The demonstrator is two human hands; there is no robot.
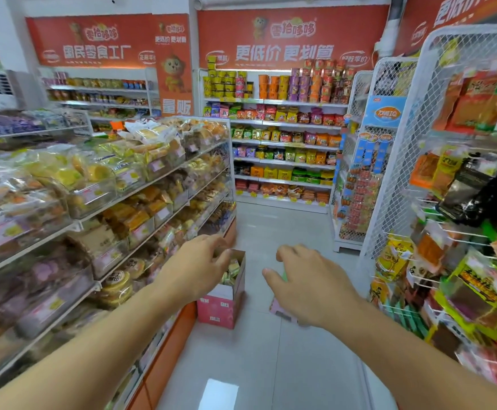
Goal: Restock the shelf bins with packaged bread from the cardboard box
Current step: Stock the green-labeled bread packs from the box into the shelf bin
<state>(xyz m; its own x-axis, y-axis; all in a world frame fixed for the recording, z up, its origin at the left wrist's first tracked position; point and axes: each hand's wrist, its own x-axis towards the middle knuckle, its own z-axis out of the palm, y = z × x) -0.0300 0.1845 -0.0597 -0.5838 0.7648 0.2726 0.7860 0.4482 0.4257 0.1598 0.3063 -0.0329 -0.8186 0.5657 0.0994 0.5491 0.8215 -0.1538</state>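
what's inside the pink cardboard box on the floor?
The pink cardboard box is open-topped; a few yellowish wrapped bread packets show near its top. The left hand covers part of the opening, and the walls hide anything lower.

A pale tiled floor [270, 365] carries an open pink cardboard box [222, 309] beside the shelf base. The tiered shelf [140, 190] holds clear bins [93, 196] of packaged bread [149, 134].

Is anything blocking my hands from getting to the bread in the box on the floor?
Nothing visible. The cardboard box stands open-topped on the floor, packaged bread showing inside. The left hand is at its rim; the right hand hovers beside it.
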